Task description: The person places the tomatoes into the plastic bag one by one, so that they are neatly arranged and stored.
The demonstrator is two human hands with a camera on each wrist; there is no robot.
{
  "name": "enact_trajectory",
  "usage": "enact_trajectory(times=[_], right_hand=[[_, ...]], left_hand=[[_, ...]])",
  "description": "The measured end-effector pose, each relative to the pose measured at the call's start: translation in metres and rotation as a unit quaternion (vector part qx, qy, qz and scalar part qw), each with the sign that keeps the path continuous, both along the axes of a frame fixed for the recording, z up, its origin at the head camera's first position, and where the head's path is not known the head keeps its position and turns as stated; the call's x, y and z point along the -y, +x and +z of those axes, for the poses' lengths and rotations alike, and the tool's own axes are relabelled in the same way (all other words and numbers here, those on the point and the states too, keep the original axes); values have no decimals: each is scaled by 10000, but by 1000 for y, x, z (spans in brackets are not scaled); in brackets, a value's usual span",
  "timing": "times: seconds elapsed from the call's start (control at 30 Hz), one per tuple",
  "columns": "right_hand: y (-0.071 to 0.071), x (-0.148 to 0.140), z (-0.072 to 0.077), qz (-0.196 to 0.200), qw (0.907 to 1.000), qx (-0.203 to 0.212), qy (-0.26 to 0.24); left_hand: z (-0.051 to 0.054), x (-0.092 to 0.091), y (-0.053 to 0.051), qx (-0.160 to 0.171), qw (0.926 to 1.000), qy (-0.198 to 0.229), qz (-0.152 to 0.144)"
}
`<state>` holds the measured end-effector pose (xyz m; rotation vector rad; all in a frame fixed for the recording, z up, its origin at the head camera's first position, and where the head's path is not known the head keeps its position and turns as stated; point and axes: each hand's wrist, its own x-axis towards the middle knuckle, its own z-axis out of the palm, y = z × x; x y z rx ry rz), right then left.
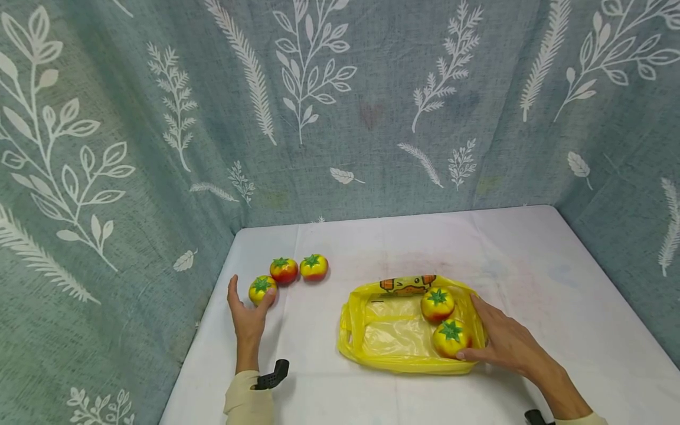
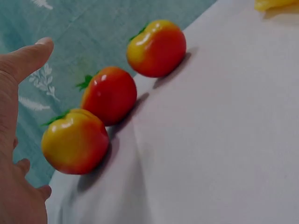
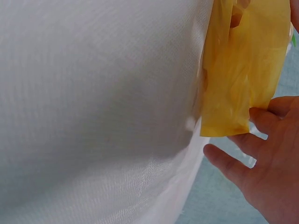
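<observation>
Three red-and-yellow tomatoes with green tops stand at the left. My left hand [image 1: 249, 319] is spread beside the nearest tomato [image 1: 262, 290]; its thumb overlaps that tomato's edge in the head view, while the left wrist view shows a gap between the hand [image 2: 18, 126] and the tomato [image 2: 74, 142]. Two more tomatoes [image 1: 438, 304] [image 1: 451, 338] lie inside the right part of an opened yellow bag [image 1: 398, 366]. My right hand [image 1: 510, 342] rests against the bag's right side, thumb at its rim. Extended fingers [image 3: 229, 163] touch the bag [image 3: 229, 93] in the right wrist view.
The other two tomatoes of the left group [image 1: 284, 271] [image 1: 314, 267] sit behind the nearest one. A white cloth [image 1: 319, 389] covers the table, and a patterned green-blue curtain [image 1: 340, 118] hangs behind it and at both sides.
</observation>
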<state>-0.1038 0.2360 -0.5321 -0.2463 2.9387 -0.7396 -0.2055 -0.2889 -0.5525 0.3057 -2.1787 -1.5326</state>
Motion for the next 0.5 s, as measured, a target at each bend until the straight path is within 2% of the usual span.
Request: enact_trajectory(times=[0.17, 0.4, 0.5], right_hand=[[0, -1, 1, 12, 10000, -16, -15], [0, -1, 2, 4, 10000, 33, -23], [-1, -1, 2, -8, 10000, 42, -12]], left_hand=[[-10, 2, -3, 290, 9995, 51, 73], [-19, 2, -4, 386, 9991, 147, -96], [-22, 2, -6, 519, 9984, 191, -74]])
